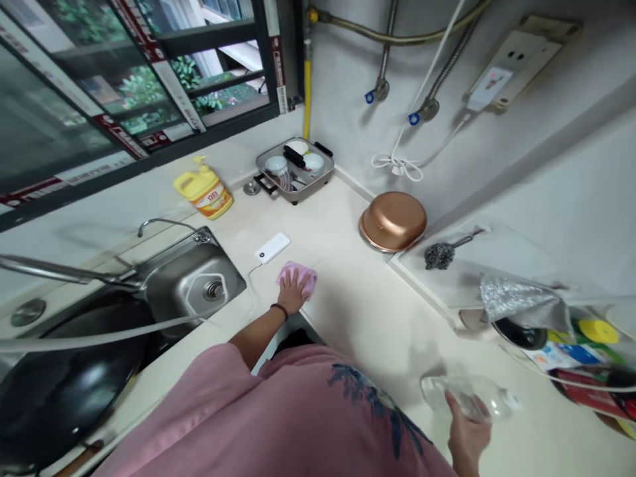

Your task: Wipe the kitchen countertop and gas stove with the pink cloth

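On the counter (348,291) my left hand (292,295) lies flat on a folded pink cloth (309,281), fingers spread over it. A dark bracelet circles that wrist. Just beyond the cloth is a white power bank (273,248) with a cable attached. At the lower right, my right hand (468,430) is wrapped around a clear plastic bottle (440,391). The bottle lies sideways, its neck pointing right. Whether it rests on the counter or is held slightly above it, I cannot tell.
Left are a steel sink (193,265) and a black wok (74,384). Behind stand a yellow detergent bottle (206,192) and an electric pan (311,189) holding bowls. A copper-coloured pot (395,222) sits upside down by the wall, and a scrubber (440,256) hangs at right.
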{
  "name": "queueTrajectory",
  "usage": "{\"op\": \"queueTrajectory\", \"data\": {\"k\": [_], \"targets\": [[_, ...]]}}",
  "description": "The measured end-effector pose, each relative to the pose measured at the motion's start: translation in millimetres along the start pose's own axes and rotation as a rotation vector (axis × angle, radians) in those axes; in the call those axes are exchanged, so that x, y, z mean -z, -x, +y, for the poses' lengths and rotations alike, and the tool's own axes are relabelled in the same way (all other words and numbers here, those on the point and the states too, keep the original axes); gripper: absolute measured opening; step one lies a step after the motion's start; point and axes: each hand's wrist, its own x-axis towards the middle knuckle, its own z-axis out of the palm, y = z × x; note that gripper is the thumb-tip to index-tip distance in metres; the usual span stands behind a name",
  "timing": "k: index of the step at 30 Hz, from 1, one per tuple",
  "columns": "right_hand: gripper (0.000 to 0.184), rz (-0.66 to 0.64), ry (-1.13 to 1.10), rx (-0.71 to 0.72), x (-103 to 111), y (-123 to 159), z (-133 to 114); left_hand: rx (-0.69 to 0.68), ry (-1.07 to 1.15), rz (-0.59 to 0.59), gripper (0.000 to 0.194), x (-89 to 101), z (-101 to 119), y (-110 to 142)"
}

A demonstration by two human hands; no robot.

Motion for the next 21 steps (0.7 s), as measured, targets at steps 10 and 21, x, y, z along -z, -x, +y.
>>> {"op": "queueTrajectory", "data": {"k": [10,21], "targets": [[0.066,-0.981,-0.019,0.201,-153,51,-191,0.021,0.014,0.011,0.08,0.8,5,-11],[0.047,-1.222,0.032,-0.005,-282,101,-337,-0.167,0.051,0.034,0.078,5.6,-19,-10]]}}
